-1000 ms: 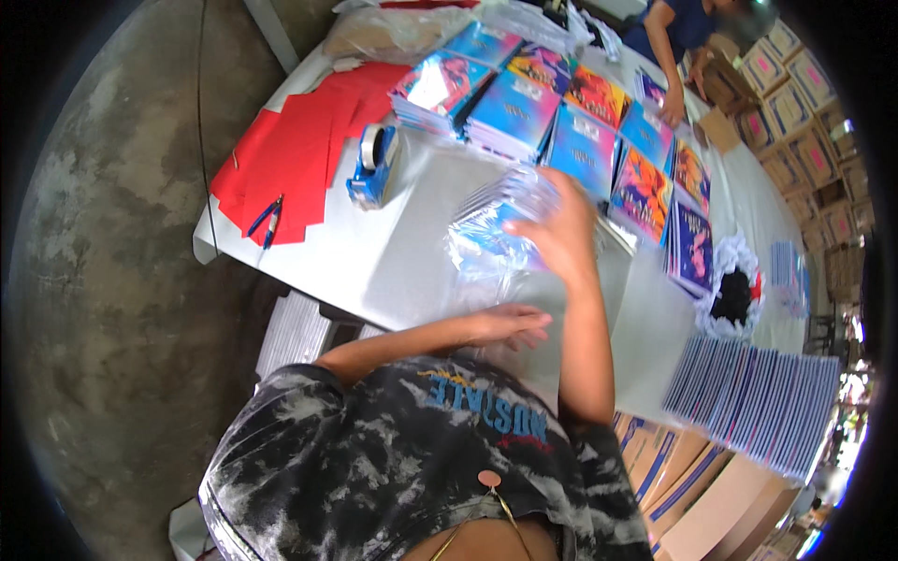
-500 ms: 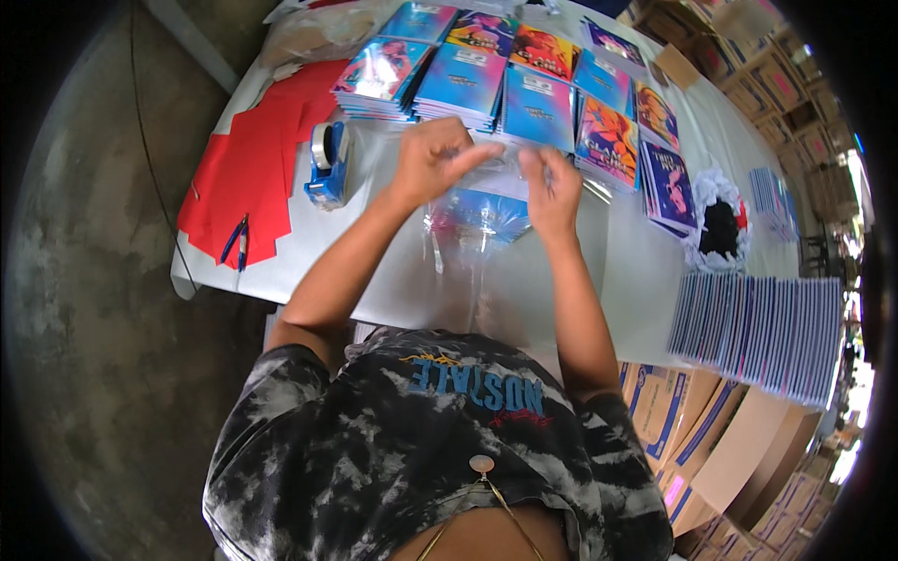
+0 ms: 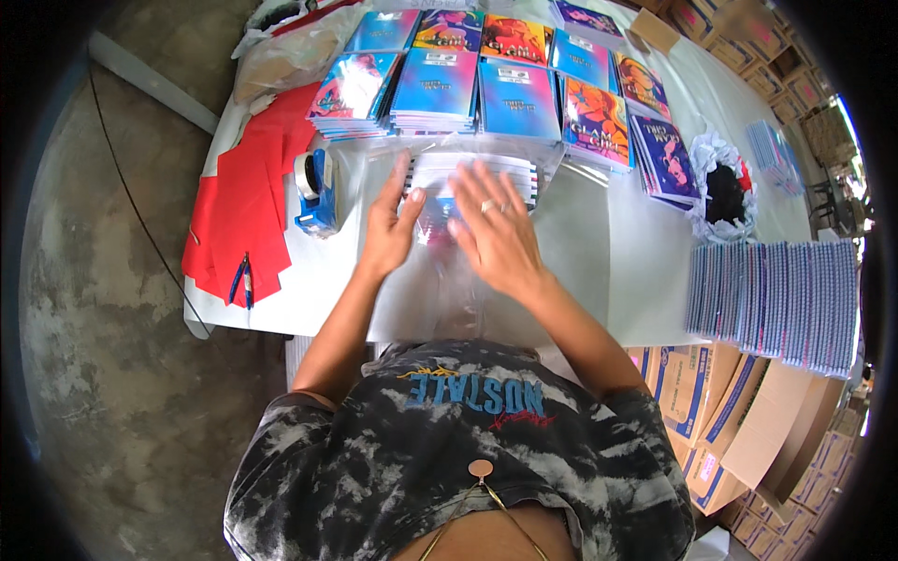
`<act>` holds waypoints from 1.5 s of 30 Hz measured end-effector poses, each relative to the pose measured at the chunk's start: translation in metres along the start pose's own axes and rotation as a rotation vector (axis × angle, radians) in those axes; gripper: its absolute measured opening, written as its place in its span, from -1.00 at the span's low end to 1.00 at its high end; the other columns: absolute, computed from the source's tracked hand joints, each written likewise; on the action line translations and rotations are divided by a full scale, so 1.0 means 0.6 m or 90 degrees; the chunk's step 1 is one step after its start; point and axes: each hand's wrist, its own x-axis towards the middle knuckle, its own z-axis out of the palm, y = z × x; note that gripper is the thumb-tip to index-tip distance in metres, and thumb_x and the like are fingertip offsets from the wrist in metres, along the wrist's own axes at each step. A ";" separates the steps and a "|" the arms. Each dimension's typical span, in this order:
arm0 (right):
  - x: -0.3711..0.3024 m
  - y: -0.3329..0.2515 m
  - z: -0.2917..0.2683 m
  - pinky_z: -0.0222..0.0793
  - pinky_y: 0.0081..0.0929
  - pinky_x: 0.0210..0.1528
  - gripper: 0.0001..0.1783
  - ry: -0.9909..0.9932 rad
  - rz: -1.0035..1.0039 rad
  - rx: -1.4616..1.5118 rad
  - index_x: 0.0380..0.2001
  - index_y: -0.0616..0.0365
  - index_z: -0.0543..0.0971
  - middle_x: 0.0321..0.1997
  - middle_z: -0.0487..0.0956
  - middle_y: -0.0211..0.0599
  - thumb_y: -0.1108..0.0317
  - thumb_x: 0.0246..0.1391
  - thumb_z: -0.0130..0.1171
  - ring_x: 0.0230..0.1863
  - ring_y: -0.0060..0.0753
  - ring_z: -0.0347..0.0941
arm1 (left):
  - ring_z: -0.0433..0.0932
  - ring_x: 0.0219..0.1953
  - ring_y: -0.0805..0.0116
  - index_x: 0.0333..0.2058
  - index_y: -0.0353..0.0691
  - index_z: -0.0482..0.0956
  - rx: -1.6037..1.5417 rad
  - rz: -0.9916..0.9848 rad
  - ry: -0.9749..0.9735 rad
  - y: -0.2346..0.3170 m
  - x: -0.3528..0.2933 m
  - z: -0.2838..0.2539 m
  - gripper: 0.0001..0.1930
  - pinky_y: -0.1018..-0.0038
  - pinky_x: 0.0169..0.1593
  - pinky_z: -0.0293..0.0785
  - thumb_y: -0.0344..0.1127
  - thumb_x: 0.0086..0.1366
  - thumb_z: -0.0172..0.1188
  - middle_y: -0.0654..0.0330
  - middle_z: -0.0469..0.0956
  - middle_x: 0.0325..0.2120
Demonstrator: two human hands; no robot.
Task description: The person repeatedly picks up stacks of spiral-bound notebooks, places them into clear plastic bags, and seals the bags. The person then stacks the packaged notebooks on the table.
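Observation:
A bundle of notebooks stands in front of me with its white page edges showing, wrapped in clear plastic. My left hand is open along the bundle's left side, fingers stretched out and thumb apart. Over the front and right part of the bundle my right hand lies open and flat, a ring on one finger. It hides part of the bundle, and I cannot tell how firmly it touches the plastic. A blue tape dispenser stands left of my left hand.
Stacks of colourful notebooks line the table behind the bundle. Red sheets and blue scissors-like snips lie at left. At right are a crumpled-paper-lined container, a long notebook row and cardboard boxes below.
Both hands have come down from above the plastic to the bundle, and their curled fingers have straightened. The bundle's white page edges now show. The view has shifted slightly.

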 end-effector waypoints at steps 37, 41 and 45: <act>-0.041 0.033 0.056 0.13 -0.25 0.08 -0.56 0.263 0.194 0.123 -0.07 0.05 0.45 0.09 0.39 -0.34 0.48 -0.12 0.14 0.14 -0.34 0.27 | 0.61 -0.33 0.18 -0.26 -0.25 0.62 0.334 0.163 -0.213 0.088 0.092 0.044 -0.81 0.43 -0.20 0.48 -0.42 0.11 0.22 0.02 0.60 -0.31; -0.030 0.018 0.043 0.18 -0.32 0.04 -0.61 0.278 0.232 0.215 -0.17 0.01 0.49 0.03 0.45 -0.34 0.53 -0.17 0.16 0.10 -0.33 0.33 | 0.54 -0.08 0.22 -0.36 -0.23 0.61 0.339 0.313 -0.049 0.066 0.009 0.071 -0.81 0.24 0.08 0.37 -0.61 0.03 0.17 0.10 0.60 -0.26; -0.044 0.033 0.056 0.20 -0.48 -0.08 -0.87 0.279 0.159 0.150 -0.56 0.03 0.54 -0.31 0.59 -0.54 0.55 -0.23 0.19 -0.09 -0.45 0.47 | 0.56 -0.11 0.27 -0.48 -0.16 0.59 0.346 0.365 -0.051 0.056 -0.036 0.054 -0.78 0.27 0.05 0.40 -0.67 -0.04 0.15 0.16 0.62 -0.30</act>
